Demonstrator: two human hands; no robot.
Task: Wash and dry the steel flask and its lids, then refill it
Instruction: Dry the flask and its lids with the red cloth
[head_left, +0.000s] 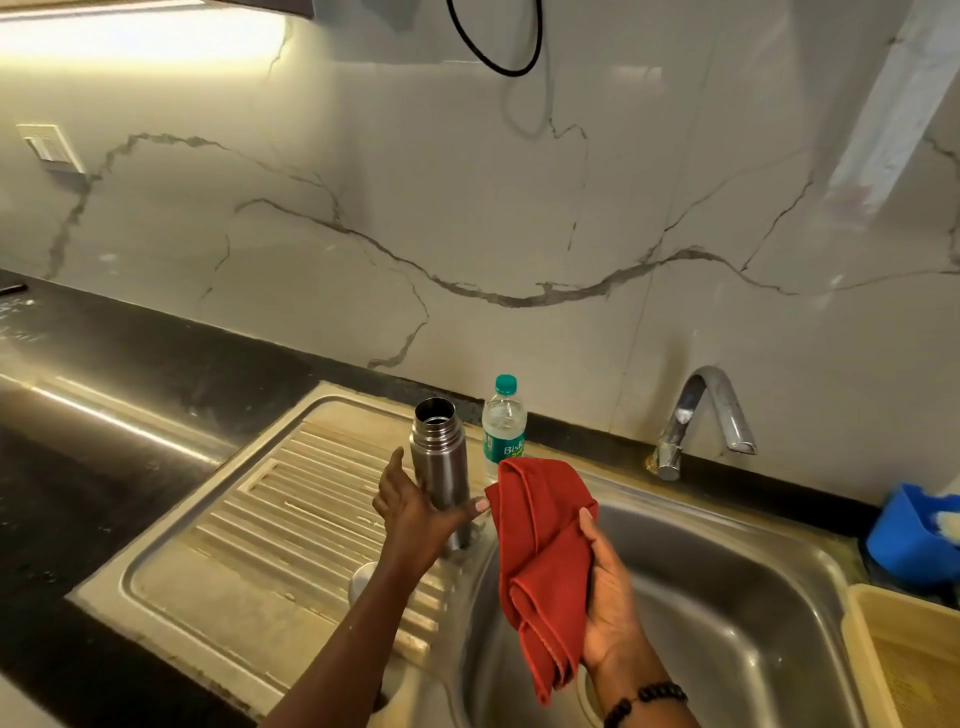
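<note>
Head view shows the steel flask (440, 467) standing upright and uncapped on the ribbed drainboard (218, 545), at the edge of the sink basin (727, 597). The left hand (415, 514) is at its lower body, thumb on one side and fingers spread on the other, loosely cupping it; whether the grip is firm I cannot tell. The right hand (608, 597) holds a bunched red cloth (540, 561) just right of those fingers, over the basin.

It looks like the drying step: the next move likely calls for steadying the flask and wrapping the cloth round its wall.

Beyond the fingertips, beside the flask, stands a capped water bottle (504, 421), its label reading "Bisl…", the rest hidden by the cloth. A pale round thing (362, 579), perhaps a lid, shows beside the left forearm.
</note>
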